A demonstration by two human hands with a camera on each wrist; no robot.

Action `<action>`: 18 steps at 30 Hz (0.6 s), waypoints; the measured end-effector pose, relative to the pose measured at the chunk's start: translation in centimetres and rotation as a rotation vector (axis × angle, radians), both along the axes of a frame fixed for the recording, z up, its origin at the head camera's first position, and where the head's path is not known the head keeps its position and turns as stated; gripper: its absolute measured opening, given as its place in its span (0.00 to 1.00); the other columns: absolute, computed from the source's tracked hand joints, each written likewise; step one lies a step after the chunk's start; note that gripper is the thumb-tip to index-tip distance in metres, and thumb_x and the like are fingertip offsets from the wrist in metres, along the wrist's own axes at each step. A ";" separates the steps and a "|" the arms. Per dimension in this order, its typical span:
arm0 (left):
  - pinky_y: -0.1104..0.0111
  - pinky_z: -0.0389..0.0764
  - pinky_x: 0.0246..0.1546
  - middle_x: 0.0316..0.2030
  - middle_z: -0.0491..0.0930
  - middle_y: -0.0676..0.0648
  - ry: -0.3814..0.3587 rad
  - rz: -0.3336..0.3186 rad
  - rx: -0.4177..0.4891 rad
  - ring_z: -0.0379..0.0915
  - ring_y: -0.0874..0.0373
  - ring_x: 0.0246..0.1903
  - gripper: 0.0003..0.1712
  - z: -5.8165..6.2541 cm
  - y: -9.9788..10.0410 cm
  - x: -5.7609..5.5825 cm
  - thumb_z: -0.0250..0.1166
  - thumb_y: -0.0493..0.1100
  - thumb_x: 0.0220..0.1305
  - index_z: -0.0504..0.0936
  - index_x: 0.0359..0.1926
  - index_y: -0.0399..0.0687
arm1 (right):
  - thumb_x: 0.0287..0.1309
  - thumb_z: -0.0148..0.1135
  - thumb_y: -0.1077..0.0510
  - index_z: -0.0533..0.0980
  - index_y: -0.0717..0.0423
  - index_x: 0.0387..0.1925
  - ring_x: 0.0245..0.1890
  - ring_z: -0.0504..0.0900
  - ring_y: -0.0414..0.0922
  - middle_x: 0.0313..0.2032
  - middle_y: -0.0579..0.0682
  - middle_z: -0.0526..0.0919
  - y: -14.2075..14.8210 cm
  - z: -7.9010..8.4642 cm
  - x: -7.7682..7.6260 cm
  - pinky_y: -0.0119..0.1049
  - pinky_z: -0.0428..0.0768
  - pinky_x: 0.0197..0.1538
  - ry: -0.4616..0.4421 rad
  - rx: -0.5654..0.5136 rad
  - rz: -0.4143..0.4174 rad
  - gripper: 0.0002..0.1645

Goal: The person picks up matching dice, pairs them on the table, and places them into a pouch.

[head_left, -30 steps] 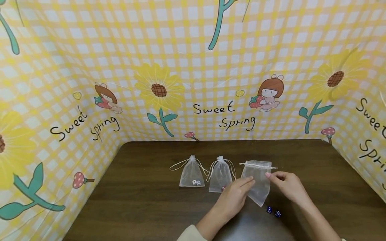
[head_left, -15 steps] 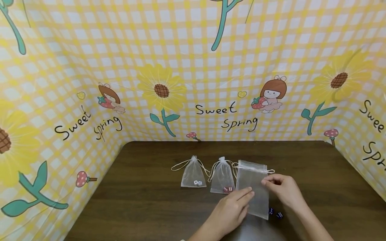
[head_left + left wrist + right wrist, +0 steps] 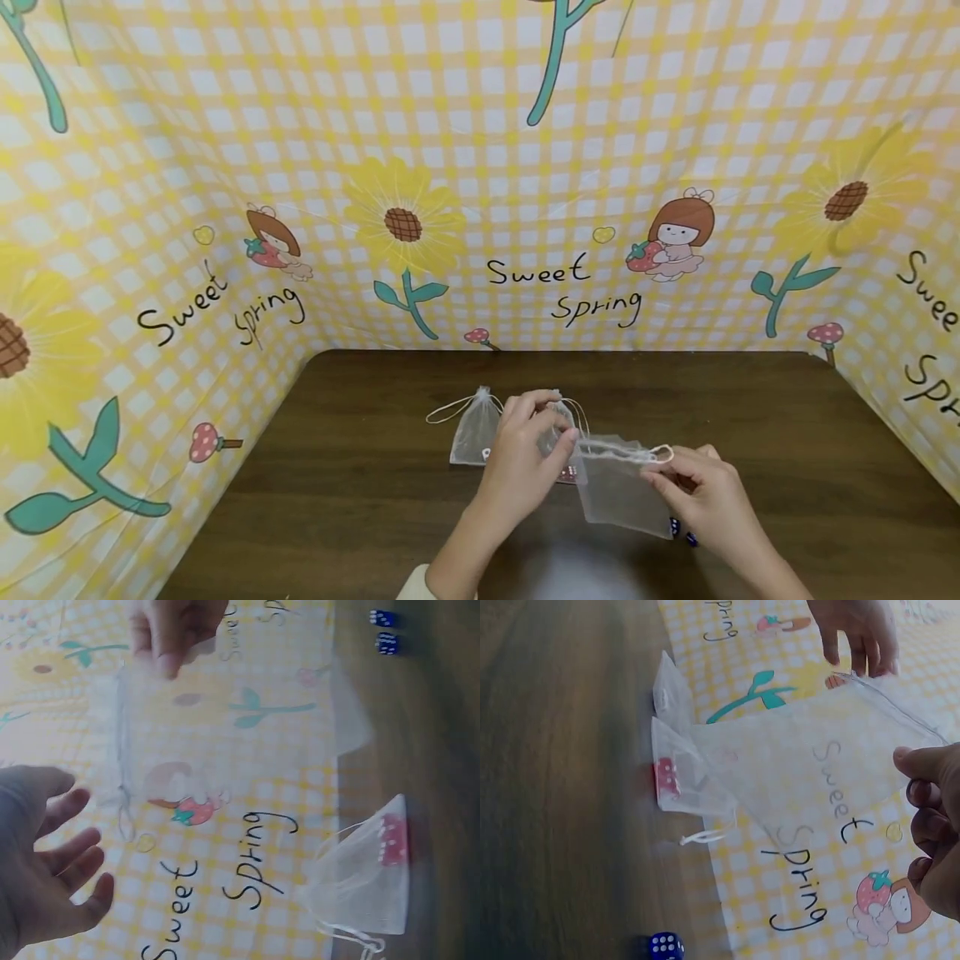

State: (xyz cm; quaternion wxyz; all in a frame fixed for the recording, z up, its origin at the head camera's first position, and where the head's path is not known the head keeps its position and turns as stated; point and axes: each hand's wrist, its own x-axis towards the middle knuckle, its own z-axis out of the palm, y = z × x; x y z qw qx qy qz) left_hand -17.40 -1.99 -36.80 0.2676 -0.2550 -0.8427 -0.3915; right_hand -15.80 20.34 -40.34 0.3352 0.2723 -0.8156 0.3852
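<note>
A sheer white organza drawstring bag (image 3: 622,496) hangs flat over the table, its cord threaded along the top hem. My right hand (image 3: 708,500) pinches its right edge just below the cord, between thumb and curled fingers. At the bag's other top corner is my left hand (image 3: 521,458); in the left wrist view its fingers (image 3: 79,847) are spread and loosely bent, apart from the fabric. Two blue dice (image 3: 385,634) lie on the table below the bag, partly hidden by it and my right hand in the head view.
Behind my left hand stand two cinched organza bags. One bag (image 3: 352,892) holds red dice (image 3: 667,776); the other bag (image 3: 468,433) holds white dice, mostly hidden in the head view. A yellow checked cloth (image 3: 480,167) walls the dark wooden table (image 3: 337,500).
The bag has lifted and tilted in my right hand. My left hand has let go of its lower part and moved up and left to the drawstring end, fingers spreading.
</note>
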 end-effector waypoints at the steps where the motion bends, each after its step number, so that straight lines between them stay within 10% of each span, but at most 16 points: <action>1: 0.61 0.68 0.50 0.49 0.75 0.51 -0.033 -0.017 -0.022 0.66 0.56 0.50 0.04 0.2 -0.2 0.0 0.67 0.42 0.56 0.81 0.26 0.50 | 0.46 0.69 0.59 0.80 0.47 0.23 0.19 0.60 0.31 0.20 0.32 0.74 -0.1 0.0 0.1 0.24 0.58 0.26 0.027 0.020 0.020 0.04; 9: 0.54 0.62 0.56 0.51 0.76 0.57 -0.216 -0.188 -0.165 0.67 0.61 0.52 0.07 0.7 -1.4 0.8 0.65 0.48 0.58 0.85 0.31 0.53 | 0.58 0.54 0.41 0.75 0.43 0.22 0.17 0.58 0.28 0.16 0.31 0.61 -0.5 0.1 0.4 0.25 0.56 0.29 0.084 0.067 0.102 0.16; 18: 0.58 0.63 0.57 0.48 0.78 0.57 -0.170 -0.230 -0.205 0.69 0.64 0.49 0.06 0.5 -1.5 1.4 0.65 0.46 0.58 0.86 0.29 0.51 | 0.49 0.66 0.52 0.78 0.45 0.25 0.19 0.59 0.31 0.17 0.30 0.65 -0.3 0.1 0.9 0.25 0.56 0.27 0.051 0.036 0.100 0.04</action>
